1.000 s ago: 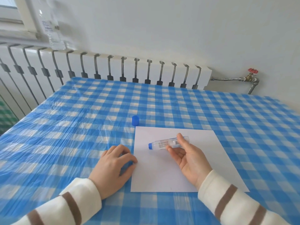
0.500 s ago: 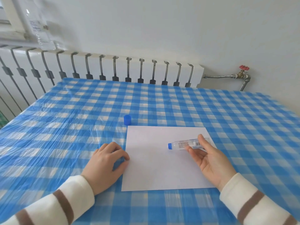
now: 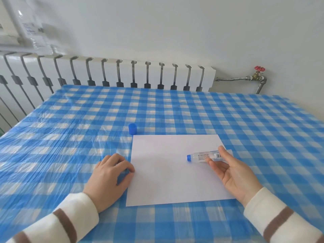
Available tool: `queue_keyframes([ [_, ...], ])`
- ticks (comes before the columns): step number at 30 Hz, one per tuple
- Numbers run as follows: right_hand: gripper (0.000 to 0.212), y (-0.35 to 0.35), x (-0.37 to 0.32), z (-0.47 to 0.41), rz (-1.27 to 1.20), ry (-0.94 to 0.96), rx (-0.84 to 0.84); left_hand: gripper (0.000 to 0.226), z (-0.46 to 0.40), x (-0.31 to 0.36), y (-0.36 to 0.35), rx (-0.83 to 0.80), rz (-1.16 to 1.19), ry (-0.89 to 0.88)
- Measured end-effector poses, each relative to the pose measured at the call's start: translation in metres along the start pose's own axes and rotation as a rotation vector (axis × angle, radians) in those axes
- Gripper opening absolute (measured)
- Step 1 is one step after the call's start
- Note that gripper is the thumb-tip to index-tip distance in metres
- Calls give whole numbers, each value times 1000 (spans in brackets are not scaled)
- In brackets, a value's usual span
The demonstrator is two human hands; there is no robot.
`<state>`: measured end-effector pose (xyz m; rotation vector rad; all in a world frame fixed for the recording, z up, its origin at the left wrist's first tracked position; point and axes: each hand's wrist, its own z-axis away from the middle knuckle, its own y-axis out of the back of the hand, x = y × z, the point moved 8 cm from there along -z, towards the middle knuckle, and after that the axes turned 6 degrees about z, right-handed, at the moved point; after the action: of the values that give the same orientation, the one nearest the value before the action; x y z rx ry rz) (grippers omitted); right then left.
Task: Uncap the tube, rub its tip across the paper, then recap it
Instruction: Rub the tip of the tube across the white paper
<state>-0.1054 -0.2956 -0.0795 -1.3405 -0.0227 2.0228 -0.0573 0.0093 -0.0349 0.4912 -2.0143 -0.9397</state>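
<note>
Tube [image 3: 204,156] uncapped in right hand [image 3: 235,174], tip on paper [image 3: 168,176]

A wide checked surface [image 3: 192,111] lies mostly bare, open across its far half and along both sides. A white sheet of paper [image 3: 166,172] lies flat near the front edge. Just beyond the paper's far left corner a small blue cap [image 3: 132,128] stands upright, the only loose obstacle. The left hand [image 3: 108,179] rests curled at the paper's left edge; the right hand [image 3: 235,174], holding a tube [image 3: 201,156], covers its right side. The paper's middle between the hands is open. A radiator [image 3: 108,72] borders the far edge.
</note>
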Motion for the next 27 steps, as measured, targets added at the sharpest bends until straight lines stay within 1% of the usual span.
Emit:
queue_keyframes([
  [5,41,13,-7,0,-15,12,37,1,0,-1,0,-1,-8,9],
  [7,39,17,-13,0,-35,32,44,10,0,-2,-1,-7,-9,20],
  [8,38,20,-18,0,-49,47,51,10,0,-3,-1,-4,-5,21],
  [10,37,30,-28,2,-75,76,85,2,0,-1,0,-2,-8,9],
  [12,36,43,-39,3,-96,114,115,19,0,-1,0,-6,-4,14],
  [14,34,56,-49,4,-104,156,133,27,-1,-1,0,-6,-1,11],
  [22,39,83,-49,3,-110,143,184,30,-1,-3,-1,-19,-9,28],
  [27,32,83,-46,-2,-79,139,187,30,-1,-2,-1,-23,-9,35],
])
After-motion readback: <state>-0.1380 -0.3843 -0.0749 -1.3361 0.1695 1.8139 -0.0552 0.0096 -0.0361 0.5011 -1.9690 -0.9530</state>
